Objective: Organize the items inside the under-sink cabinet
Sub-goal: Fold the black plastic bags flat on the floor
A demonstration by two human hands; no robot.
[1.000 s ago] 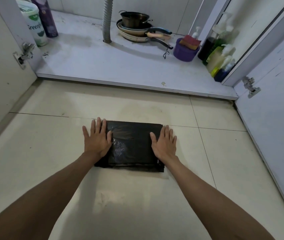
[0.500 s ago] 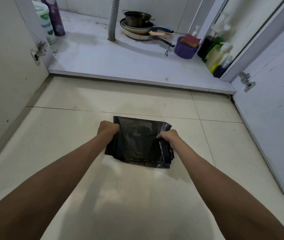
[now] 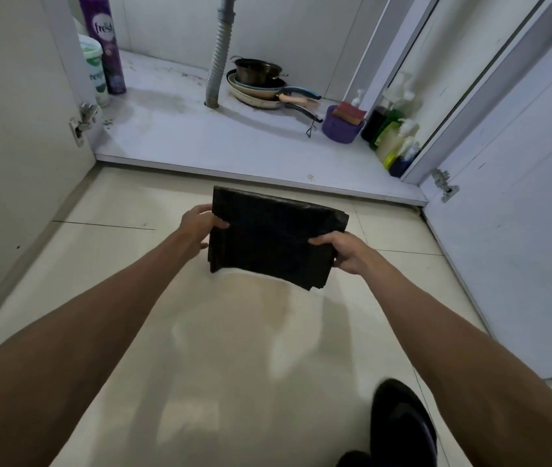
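A folded stack of black plastic bags (image 3: pixel 272 235) hangs in the air above the tiled floor, just in front of the open under-sink cabinet (image 3: pixel 234 153). My left hand (image 3: pixel 198 225) grips its left edge, thumb on top. My right hand (image 3: pixel 343 252) grips its lower right corner. Inside the cabinet, stacked pans (image 3: pixel 261 85) sit behind a grey drain hose (image 3: pixel 219 65). A purple tub with sponges (image 3: pixel 342 124) stands to their right, and several soap and spray bottles (image 3: pixel 394 133) line the right wall.
A purple spray can (image 3: pixel 104 42) and a white tub with green label (image 3: pixel 94 67) stand at the cabinet's back left. Both cabinet doors are swung open, with hinges at left (image 3: pixel 82 121) and right (image 3: pixel 443 183). My dark shoe (image 3: pixel 402 423) is on the floor at lower right.
Both hands went from lying flat on the bags on the floor to gripping their edges, then lifted the stack off the floor toward the cabinet.
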